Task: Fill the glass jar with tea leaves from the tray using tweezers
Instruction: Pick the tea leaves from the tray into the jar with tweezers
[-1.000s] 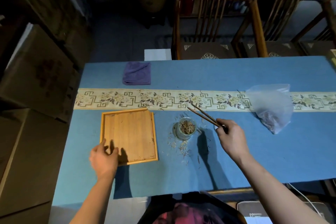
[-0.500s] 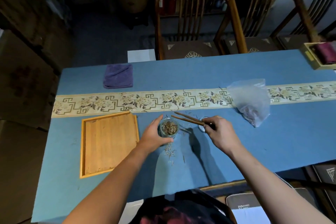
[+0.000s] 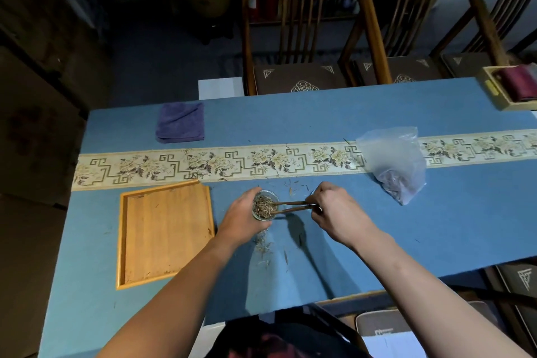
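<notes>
A small glass jar (image 3: 265,206) full of dry tea leaves stands on the blue tablecloth, and my left hand (image 3: 242,218) wraps around its left side. My right hand (image 3: 334,212) grips dark wooden tweezers (image 3: 293,206) that lie almost level, their tips reaching left into the jar's mouth. The wooden tray (image 3: 164,232) sits to the left of the jar, holding only a few crumbs. Loose tea leaves (image 3: 263,247) are scattered on the cloth in front of the jar.
A clear plastic bag (image 3: 395,163) with some tea lies to the right. A folded purple cloth (image 3: 180,122) rests at the back left, a wooden box (image 3: 511,90) at the far right corner. Wooden chairs (image 3: 302,41) stand behind the table.
My left hand left the tray and took hold of the jar. My right hand swung the tweezers down from pointing back-left until their tips entered the jar.
</notes>
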